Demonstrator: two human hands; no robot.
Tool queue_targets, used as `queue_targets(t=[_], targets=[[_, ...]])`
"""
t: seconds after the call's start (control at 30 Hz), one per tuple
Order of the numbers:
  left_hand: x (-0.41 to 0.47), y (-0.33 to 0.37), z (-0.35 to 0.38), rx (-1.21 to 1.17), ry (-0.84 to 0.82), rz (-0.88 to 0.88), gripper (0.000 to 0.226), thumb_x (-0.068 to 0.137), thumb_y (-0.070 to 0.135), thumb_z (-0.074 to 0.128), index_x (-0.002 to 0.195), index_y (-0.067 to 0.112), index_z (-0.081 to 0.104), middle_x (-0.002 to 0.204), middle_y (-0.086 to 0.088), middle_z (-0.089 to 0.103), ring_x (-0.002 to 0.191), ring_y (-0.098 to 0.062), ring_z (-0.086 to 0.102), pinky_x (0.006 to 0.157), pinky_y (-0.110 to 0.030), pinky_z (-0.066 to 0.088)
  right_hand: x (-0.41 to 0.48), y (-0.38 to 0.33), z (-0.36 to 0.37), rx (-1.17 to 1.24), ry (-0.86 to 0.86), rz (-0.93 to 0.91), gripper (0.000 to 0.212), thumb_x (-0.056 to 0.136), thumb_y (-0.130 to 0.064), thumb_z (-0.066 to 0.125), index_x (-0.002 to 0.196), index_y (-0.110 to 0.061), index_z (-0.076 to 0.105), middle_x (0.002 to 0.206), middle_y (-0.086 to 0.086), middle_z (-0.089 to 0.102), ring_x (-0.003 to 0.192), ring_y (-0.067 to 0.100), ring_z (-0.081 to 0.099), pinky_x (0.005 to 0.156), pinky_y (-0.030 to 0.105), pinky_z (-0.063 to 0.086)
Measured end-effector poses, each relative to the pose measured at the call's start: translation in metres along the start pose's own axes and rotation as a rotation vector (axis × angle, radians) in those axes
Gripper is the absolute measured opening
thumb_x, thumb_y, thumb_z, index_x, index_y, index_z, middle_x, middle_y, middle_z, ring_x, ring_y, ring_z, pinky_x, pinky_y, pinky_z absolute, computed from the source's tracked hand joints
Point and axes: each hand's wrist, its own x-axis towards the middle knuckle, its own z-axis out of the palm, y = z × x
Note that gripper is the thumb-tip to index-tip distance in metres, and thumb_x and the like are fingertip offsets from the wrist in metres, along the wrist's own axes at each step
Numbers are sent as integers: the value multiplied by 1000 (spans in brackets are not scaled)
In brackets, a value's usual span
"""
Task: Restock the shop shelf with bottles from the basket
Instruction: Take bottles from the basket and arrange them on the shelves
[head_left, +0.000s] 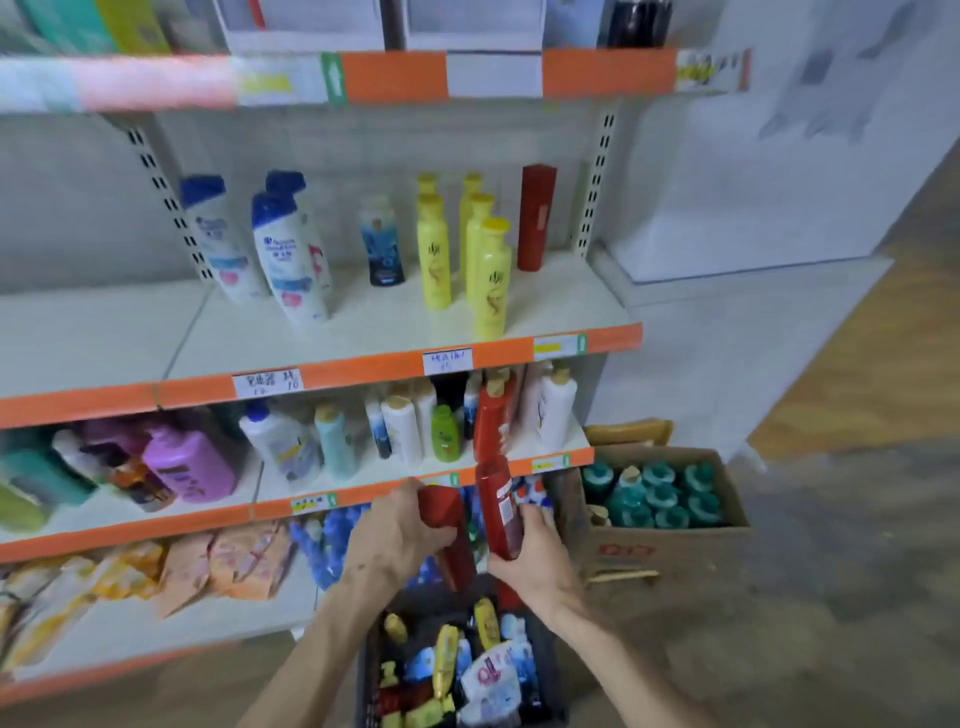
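Hovering over the basket (366, 670), left hand (395, 538) fingers wrap a plain red bottle (448, 512), right hand (535, 558) fingers a labelled red bottle (501, 512), near the orange shelf edge (156, 525).

A cardboard box (670, 545) of teal-capped bottles (657, 499) is sitting on the floor (831, 597), while orange and yellow pouches (234, 566) are lying heaped at lower left.

Basket (365, 670), holding loose bottles (447, 656): floor, before shelf unit (130, 332). Cardboard box (670, 551), holding upright bottles (660, 493): just right of basket.
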Motion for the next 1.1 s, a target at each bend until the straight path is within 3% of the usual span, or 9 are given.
queue_targets(t=[0.13,0.23,0.33,0.47,0.6,0.77,0.87,1.1], targets=[[-19,58,-63,-42,47,47,39,66,44,75,95,23,59,87,3,69,78,-18,65,70,-31,54,-8,-62,-63,45,69,-86,64,80,-33,75,134,-21,44,125,-6,50,116,17,58,90,30,48],[-26,85,-90,-74,89,67,35,64,41,76,90,24,59,83,3,68,76,-17,65,72,-32,55,-5,-85,-95,54,94,-123,59,79,-39,76,127,-23,45,114,-6,48,109,18,59,90,36,51],[-28,99,-105,-111,157,86,45,59,42,76,100,29,63,87,4,71,80,-18,67,76,-35,56,-3,-93,-117,63,114,-151,52,78,-40,76,117,-23,48,101,-11,45,101,18,61,87,38,53],[-26,114,-113,-92,199,92,41,61,45,73,96,27,63,70,3,67,73,-19,68,72,-34,57,4,-91,-133,52,116,-188,53,80,-38,76,121,-21,46,103,-9,44,102,17,61,88,34,52],[-17,122,-105,-92,192,85,44,61,48,74,97,26,62,78,4,70,69,-18,68,70,-37,58,16,-78,-136,42,107,-177,54,80,-39,74,122,-21,46,111,-5,47,104,17,61,90,35,52],[3,128,-97,-130,185,136,41,64,42,77,100,28,63,89,11,69,81,-13,65,75,-31,54,40,-69,-134,43,100,-158,51,79,-39,75,119,-22,48,115,-3,47,101,17,62,87,35,54],[23,138,-95,-107,151,146,34,66,43,75,93,26,64,81,10,69,70,-9,64,62,-24,50,56,-68,-138,64,109,-142,50,76,-42,75,115,-22,51,112,-3,51,96,15,62,85,36,54],[79,197,-89,-102,176,304,40,71,41,72,102,18,63,90,-1,71,83,-22,66,76,-38,55,95,-63,-190,96,248,-92,50,73,-32,78,114,-18,54,106,-5,49,99,14,57,87,33,50]])
